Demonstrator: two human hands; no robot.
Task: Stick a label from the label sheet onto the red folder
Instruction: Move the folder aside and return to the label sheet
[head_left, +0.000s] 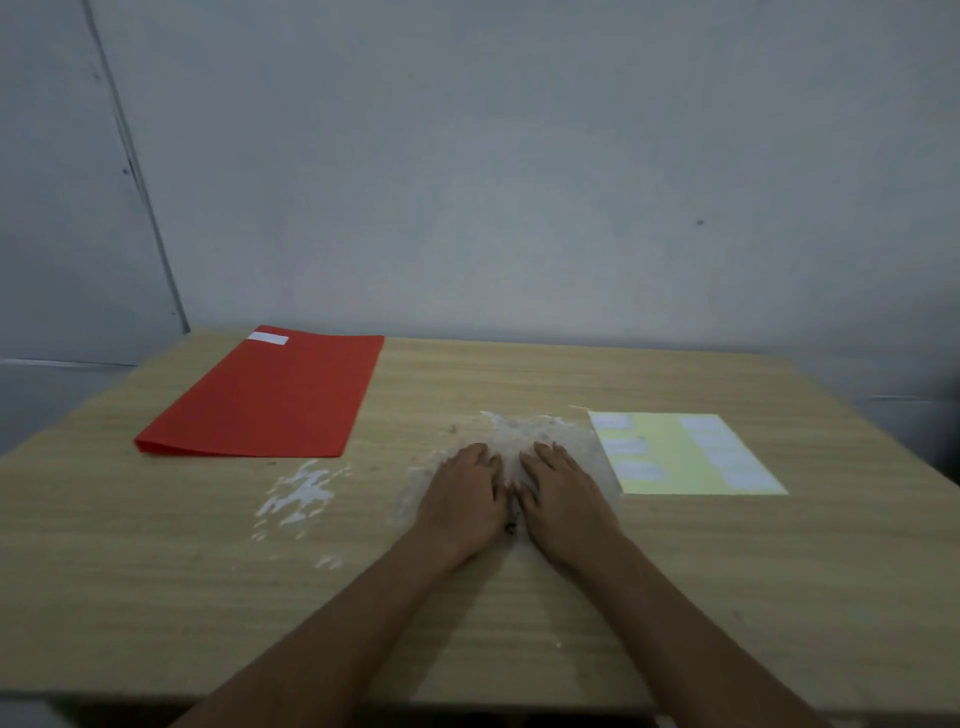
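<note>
The red folder (270, 397) lies flat at the table's far left, with a white label (268, 339) stuck near its far corner. The label sheet (685, 453), pale yellow with several whitish labels on it, lies flat at the right. My left hand (462, 493) and my right hand (563, 493) rest palm down side by side on the table's middle, between folder and sheet. Both hold nothing, their fingers stretched flat and thumbs nearly touching.
The wooden table (156, 597) has a worn whitish patch (511, 431) under and beyond my hands and white scuffs (301, 493) to the left. A grey wall (519, 182) rises right behind the table's far edge.
</note>
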